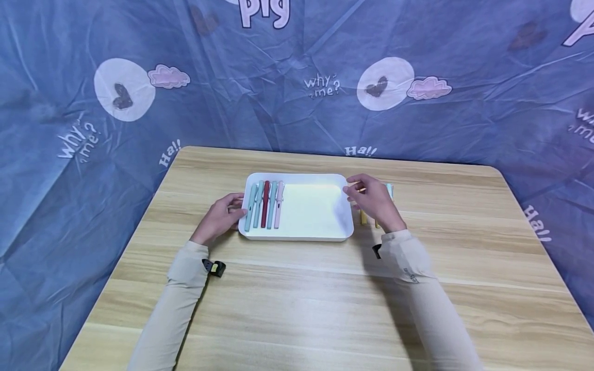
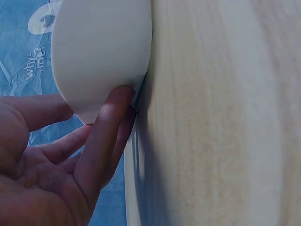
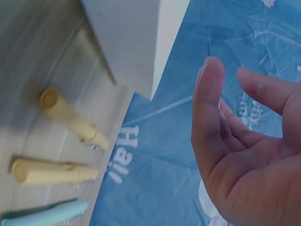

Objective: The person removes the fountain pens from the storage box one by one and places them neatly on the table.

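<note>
A white tray holds a row of capped pens along its left side: light-blue pens, a red pen and a pale pink pen. My left hand grips the tray's left end, thumb over the rim and fingers against the outer wall, as the left wrist view shows. My right hand hovers by the tray's right rim, thumb and fingers apart with nothing between them. Beneath it lie two yellow pens and a light-blue pen, partly hidden in the head view.
The wood-grain table spreads out around the tray. Behind it hangs a blue printed cloth, which also runs down the left and right sides.
</note>
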